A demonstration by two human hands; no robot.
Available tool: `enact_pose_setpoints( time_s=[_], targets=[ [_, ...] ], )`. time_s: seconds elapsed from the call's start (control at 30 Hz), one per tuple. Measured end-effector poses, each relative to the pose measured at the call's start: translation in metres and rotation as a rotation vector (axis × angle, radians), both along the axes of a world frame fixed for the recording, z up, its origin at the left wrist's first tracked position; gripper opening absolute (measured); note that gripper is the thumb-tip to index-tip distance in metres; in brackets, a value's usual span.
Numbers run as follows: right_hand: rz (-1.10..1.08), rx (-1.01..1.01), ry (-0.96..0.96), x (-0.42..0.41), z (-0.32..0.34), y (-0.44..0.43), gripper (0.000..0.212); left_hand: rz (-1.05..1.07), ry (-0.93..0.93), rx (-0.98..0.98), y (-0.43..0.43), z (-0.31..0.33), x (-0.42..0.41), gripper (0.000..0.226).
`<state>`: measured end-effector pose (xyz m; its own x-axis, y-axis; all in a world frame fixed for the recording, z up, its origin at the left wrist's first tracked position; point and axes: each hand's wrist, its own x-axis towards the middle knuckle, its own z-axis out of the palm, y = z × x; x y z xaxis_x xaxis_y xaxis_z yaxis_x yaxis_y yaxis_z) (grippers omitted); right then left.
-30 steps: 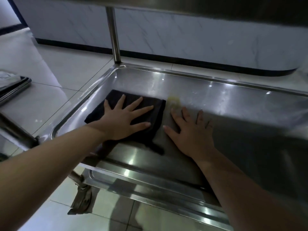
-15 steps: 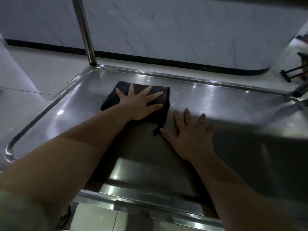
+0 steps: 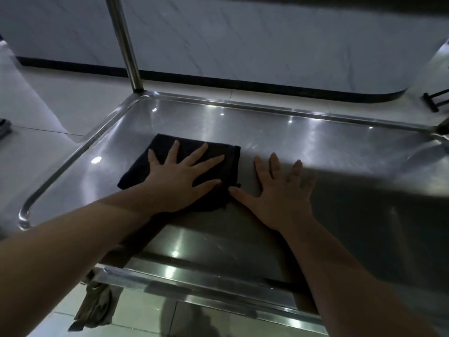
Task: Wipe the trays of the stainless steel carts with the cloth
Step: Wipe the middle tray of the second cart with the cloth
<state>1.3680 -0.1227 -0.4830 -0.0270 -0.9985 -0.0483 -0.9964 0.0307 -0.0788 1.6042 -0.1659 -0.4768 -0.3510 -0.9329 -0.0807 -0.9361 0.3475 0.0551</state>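
Presently, left hand [image 3: 179,183]: pressing cloth [image 3: 229,167], fingers splayed;
Right hand [image 3: 279,195]: lying flat on tray [image 3: 315,147], just right of cloth;
Tray length: running rightward.

One stainless steel cart tray [image 3: 315,147]. One folded black cloth [image 3: 232,171], toward its left edge. Two hands, mine: left hand [image 3: 177,183], right hand [image 3: 279,198]. One upright post [image 3: 126,45] at the far left corner. One crumpled rag [image 3: 97,307] below the near left corner.

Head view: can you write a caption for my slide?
The left hand presses a dark cloth on the steel tray; the right hand rests flat beside it.
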Motion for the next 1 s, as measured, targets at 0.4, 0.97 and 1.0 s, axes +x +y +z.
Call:
enact_pose_setpoints(
  time_s=[0.4, 0.97, 1.0],
  targets=[
    [-0.025, -0.014, -0.033, -0.007, 0.002, -0.003, 0.116, -0.033, 0.001, 0.005, -0.068, 0.019, -0.098, 0.061],
    [-0.090, 0.143, -0.009, -0.094, 0.015, 0.059, 0.091, 0.052, 0.000, 0.008, -0.036, 0.015, -0.078, 0.064],
    [-0.100, 0.136, -0.009, -0.098, 0.016, 0.060, 0.092, 0.056, -0.007, 0.018, -0.040, 0.017, -0.092, 0.065]
  ],
)
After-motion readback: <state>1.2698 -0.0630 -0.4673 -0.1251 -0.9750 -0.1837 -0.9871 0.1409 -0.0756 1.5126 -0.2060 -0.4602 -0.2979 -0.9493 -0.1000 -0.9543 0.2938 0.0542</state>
